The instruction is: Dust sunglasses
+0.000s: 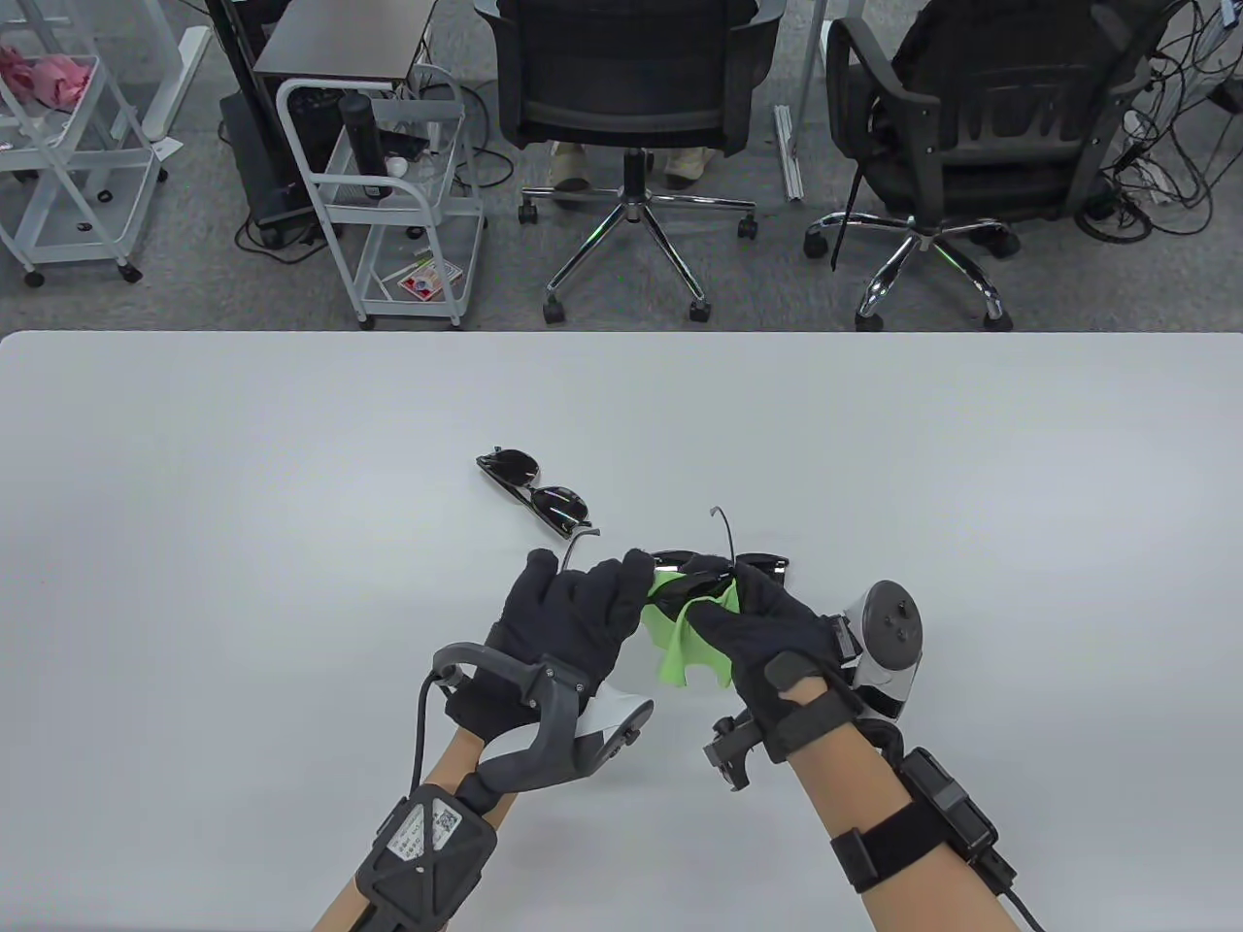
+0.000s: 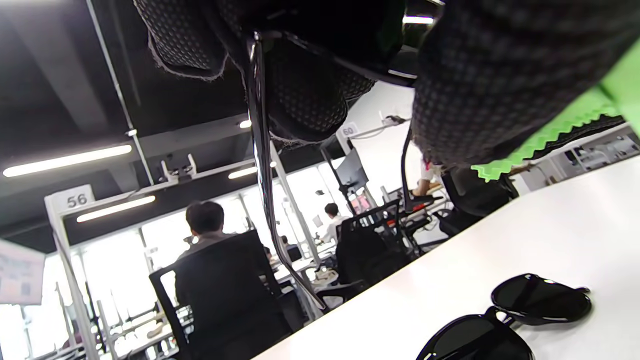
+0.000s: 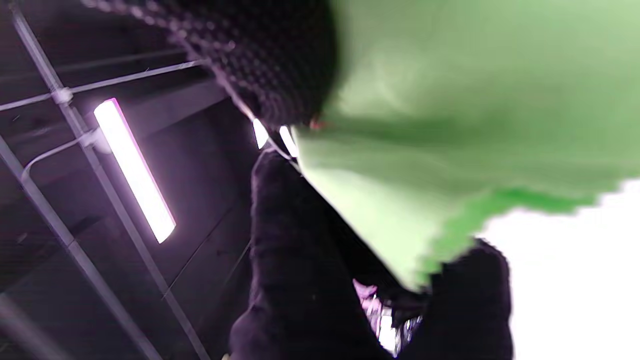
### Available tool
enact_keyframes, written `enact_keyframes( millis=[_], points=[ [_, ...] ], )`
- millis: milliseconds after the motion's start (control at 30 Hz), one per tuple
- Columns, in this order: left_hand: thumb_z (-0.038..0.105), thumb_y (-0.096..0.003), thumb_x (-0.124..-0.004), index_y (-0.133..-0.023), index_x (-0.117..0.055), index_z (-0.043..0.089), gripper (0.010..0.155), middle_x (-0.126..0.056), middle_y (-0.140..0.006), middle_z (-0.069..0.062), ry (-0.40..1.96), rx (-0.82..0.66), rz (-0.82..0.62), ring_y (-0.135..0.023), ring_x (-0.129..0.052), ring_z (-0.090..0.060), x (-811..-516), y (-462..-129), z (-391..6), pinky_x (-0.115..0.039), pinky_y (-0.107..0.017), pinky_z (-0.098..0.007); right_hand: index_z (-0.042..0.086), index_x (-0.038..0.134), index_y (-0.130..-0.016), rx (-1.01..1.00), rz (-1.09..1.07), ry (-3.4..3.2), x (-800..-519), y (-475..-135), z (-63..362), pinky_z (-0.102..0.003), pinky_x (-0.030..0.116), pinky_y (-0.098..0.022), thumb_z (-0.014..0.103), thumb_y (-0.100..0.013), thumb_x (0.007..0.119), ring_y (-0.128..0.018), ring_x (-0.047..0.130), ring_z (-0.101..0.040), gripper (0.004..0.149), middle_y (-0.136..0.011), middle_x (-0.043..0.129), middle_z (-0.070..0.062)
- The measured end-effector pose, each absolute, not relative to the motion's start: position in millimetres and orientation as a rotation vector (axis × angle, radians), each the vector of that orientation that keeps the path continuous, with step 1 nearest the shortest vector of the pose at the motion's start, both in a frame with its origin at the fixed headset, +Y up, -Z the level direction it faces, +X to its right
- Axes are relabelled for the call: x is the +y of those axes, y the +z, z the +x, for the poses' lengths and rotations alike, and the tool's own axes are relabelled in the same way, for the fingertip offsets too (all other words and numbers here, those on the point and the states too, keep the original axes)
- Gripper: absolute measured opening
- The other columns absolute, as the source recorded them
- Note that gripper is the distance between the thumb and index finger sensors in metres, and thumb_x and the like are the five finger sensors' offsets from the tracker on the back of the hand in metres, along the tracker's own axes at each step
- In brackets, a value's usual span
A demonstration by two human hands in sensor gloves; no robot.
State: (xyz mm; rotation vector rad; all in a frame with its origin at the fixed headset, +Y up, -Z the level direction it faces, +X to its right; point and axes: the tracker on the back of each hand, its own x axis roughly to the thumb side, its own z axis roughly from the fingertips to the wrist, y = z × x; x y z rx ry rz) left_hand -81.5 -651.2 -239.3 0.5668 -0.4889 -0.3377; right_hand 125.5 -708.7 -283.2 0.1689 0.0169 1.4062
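My left hand (image 1: pixel 597 592) grips a pair of dark sunglasses (image 1: pixel 701 581) just above the table, one thin temple (image 1: pixel 724 529) sticking up and the other passing my left fingers. My right hand (image 1: pixel 743 607) pinches a green cloth (image 1: pixel 688 643) against a lens of that pair. In the left wrist view the held temple (image 2: pixel 261 150) hangs down between my gloved fingers (image 2: pixel 305 95), with the cloth's zigzag edge (image 2: pixel 550 135) at the right. The right wrist view is blurred and mostly filled by the cloth (image 3: pixel 450 100). A second pair of sunglasses (image 1: pixel 537 490) lies folded on the table (image 1: pixel 194 505), beyond my left hand.
The second pair also shows in the left wrist view as sunglasses (image 2: pixel 505 320) lying lenses up. Beyond the table's far edge stand two office chairs (image 1: pixel 631 107) and white wire carts (image 1: pixel 398 194). A dark frame edge (image 1: pixel 769 561) shows behind my right fingers.
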Motion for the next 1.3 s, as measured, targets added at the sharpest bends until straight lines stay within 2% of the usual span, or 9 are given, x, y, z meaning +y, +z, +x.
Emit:
enact_keyframes(
  millis=[100, 233, 367, 567, 700, 833, 933, 1033, 1300],
  points=[
    [0.058, -0.0267, -0.097, -0.105, -0.046, 0.029, 0.098, -0.076, -0.097, 0.014, -0.345, -0.510, 0.570, -0.071, -0.103, -0.006, -653.2, -237.2, -75.5, -0.073, -0.073, -0.045, 0.018, 0.091, -0.070, -0.111, 0.130, 1.495, -704.3, -280.3, 131.2, -0.057, 0.075, -0.057, 0.034, -0.034, 0.100, -0.056, 0.104, -0.024, 0.041, -0.064, 0.102, 0.001],
    [0.060, -0.0264, -0.095, -0.105, -0.043, 0.031, 0.099, -0.075, -0.098, 0.017, -0.234, -0.499, 0.565, -0.076, -0.102, -0.005, -647.8, -237.7, -76.1, -0.072, -0.074, -0.042, 0.017, 0.095, -0.066, -0.165, 0.173, 1.462, -698.0, -282.2, 139.0, -0.055, 0.077, -0.057, 0.048, -0.042, 0.086, -0.050, 0.107, -0.022, 0.040, -0.057, 0.105, 0.001],
    [0.062, -0.0251, -0.096, -0.104, -0.040, 0.031, 0.102, -0.074, -0.100, 0.016, -0.129, -0.441, 0.544, -0.084, -0.100, -0.004, -648.4, -247.0, -88.5, -0.072, -0.076, -0.039, 0.014, 0.094, -0.073, -0.076, 0.250, 1.430, -699.4, -285.8, 141.6, -0.058, 0.074, -0.058, 0.045, -0.045, 0.079, -0.059, 0.105, -0.027, 0.043, -0.066, 0.104, -0.002],
    [0.061, -0.0242, -0.098, -0.104, -0.048, 0.030, 0.099, -0.079, -0.097, 0.016, -0.173, -0.455, 0.549, -0.079, -0.103, -0.004, -650.4, -246.6, -92.2, -0.074, -0.075, -0.040, 0.016, 0.087, -0.082, 0.048, 0.282, 1.435, -704.5, -291.0, 137.9, -0.061, 0.070, -0.059, 0.027, -0.040, 0.090, -0.069, 0.101, -0.029, 0.043, -0.078, 0.099, -0.003],
    [0.061, -0.0243, -0.097, -0.104, -0.051, 0.029, 0.097, -0.081, -0.094, 0.016, -0.209, -0.492, 0.578, -0.073, -0.105, -0.004, -649.2, -239.8, -83.0, -0.074, -0.074, -0.040, 0.018, 0.092, -0.069, -0.141, 0.189, 1.534, -697.6, -284.8, 140.3, -0.056, 0.076, -0.057, 0.040, -0.037, 0.097, -0.053, 0.106, -0.022, 0.039, -0.061, 0.103, 0.001],
    [0.063, -0.0243, -0.096, -0.104, -0.052, 0.030, 0.097, -0.081, -0.094, 0.016, -0.188, -0.504, 0.574, -0.072, -0.105, -0.004, -648.0, -237.0, -79.5, -0.074, -0.074, -0.040, 0.016, 0.096, -0.065, -0.158, 0.149, 1.488, -697.3, -281.8, 143.9, -0.055, 0.077, -0.056, 0.049, -0.041, 0.087, -0.047, 0.107, -0.023, 0.042, -0.055, 0.106, 0.000],
    [0.063, -0.0241, -0.096, -0.104, -0.053, 0.030, 0.097, -0.082, -0.094, 0.016, -0.184, -0.496, 0.558, -0.072, -0.105, -0.003, -649.4, -239.4, -81.8, -0.075, -0.074, -0.040, 0.015, 0.094, -0.071, -0.118, 0.183, 1.486, -698.1, -280.8, 142.5, -0.057, 0.074, -0.057, 0.049, -0.045, 0.081, -0.055, 0.105, -0.026, 0.045, -0.063, 0.104, -0.002],
    [0.064, -0.0241, -0.096, -0.104, -0.053, 0.030, 0.096, -0.083, -0.093, 0.016, -0.151, -0.477, 0.535, -0.071, -0.106, -0.003, -648.7, -242.8, -88.0, -0.075, -0.073, -0.039, 0.013, 0.081, -0.087, 0.016, 0.329, 1.460, -694.2, -284.0, 135.6, -0.061, 0.070, -0.059, 0.029, -0.043, 0.089, -0.069, 0.098, -0.031, 0.047, -0.081, 0.093, -0.005],
    [0.065, -0.0239, -0.095, -0.104, -0.052, 0.030, 0.097, -0.082, -0.093, 0.017, -0.155, -0.503, 0.550, -0.071, -0.106, -0.002, -646.3, -240.3, -82.6, -0.075, -0.074, -0.038, 0.013, 0.095, -0.068, -0.220, 0.218, 1.554, -687.0, -279.0, 143.6, -0.054, 0.078, -0.055, 0.045, -0.044, 0.083, -0.046, 0.108, -0.024, 0.042, -0.057, 0.106, -0.003]
  ],
)
